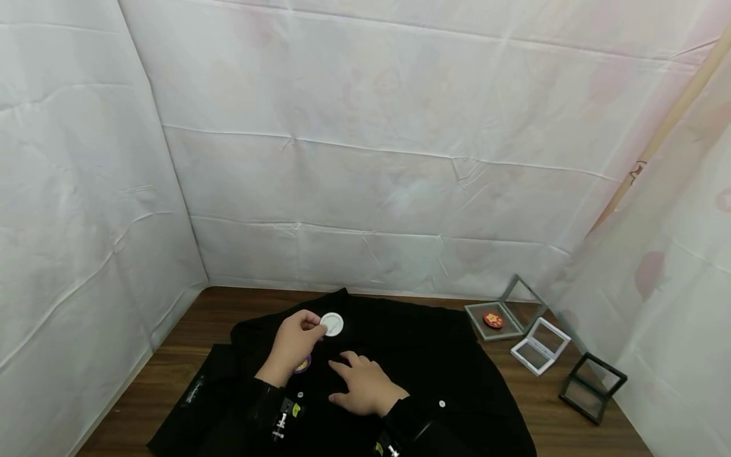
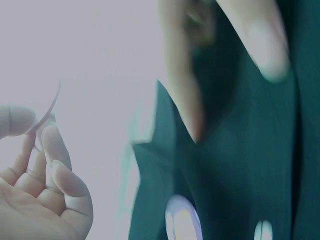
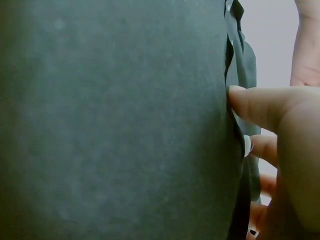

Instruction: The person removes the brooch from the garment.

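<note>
A black garment (image 1: 400, 343), perhaps a shirt, with small white buttons (image 1: 442, 404) lies spread across the wooden table. Above its upper left part, my left hand (image 1: 294, 346) pinches a round white disc (image 1: 332, 324) between thumb and fingers. The left wrist view has that disc (image 2: 47, 110) almost edge-on. Partly hidden by the left wrist, a round purple and yellow badge (image 1: 304, 364) rests on the cloth. My right hand (image 1: 368, 384) is over the garment's middle with its fingers spread and holding nothing. In the right wrist view its thumb (image 3: 245, 102) appears against the cloth edge.
On the right of the table stand three opened square cases: a grey one (image 1: 469, 314) with a red and yellow badge (image 1: 493, 319) inside, a white one (image 1: 528, 365), and a black one (image 1: 581, 416). Pale curtains (image 1: 365, 178) hang behind and along both sides.
</note>
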Action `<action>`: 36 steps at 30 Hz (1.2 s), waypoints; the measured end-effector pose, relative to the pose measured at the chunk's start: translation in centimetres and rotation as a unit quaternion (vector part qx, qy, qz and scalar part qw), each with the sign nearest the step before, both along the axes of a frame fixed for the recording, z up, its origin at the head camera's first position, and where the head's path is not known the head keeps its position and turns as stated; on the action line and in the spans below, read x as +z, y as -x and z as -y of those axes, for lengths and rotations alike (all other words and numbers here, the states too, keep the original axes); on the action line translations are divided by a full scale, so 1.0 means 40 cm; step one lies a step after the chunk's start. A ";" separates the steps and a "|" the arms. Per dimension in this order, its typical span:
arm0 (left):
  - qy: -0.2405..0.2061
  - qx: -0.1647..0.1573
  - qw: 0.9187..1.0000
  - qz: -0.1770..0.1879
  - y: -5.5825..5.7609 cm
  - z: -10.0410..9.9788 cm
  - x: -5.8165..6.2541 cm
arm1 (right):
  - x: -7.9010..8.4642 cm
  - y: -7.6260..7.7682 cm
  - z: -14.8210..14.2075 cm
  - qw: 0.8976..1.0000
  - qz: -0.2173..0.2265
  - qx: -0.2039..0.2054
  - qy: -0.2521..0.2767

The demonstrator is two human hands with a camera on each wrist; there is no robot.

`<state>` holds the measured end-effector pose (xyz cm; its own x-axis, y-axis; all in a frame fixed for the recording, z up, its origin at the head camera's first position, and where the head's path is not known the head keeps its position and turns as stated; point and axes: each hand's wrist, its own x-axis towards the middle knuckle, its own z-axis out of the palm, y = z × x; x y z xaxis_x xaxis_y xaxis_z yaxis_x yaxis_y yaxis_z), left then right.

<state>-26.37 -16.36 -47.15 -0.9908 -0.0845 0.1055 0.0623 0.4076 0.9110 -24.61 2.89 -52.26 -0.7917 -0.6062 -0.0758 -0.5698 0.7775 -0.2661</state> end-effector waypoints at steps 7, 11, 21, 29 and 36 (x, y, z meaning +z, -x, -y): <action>-0.104 -0.009 0.995 -0.008 -0.053 -0.041 0.029 | 0.035 -0.019 -0.026 0.995 0.058 -0.016 0.078; -0.127 -0.023 0.991 -0.022 -0.089 -0.061 0.043 | 0.053 -0.032 -0.056 0.980 0.095 -0.021 0.173; -0.190 -0.073 0.978 -0.051 -0.166 -0.109 0.072 | 0.134 -0.082 -0.144 0.919 0.083 -0.028 0.384; -0.177 -0.097 0.977 -0.067 -0.218 -0.122 0.108 | 0.213 -0.128 -0.180 0.881 0.063 -0.026 0.468; -0.176 -0.141 0.972 -0.062 -0.263 -0.132 0.133 | 0.257 -0.161 -0.214 0.864 0.044 0.004 0.501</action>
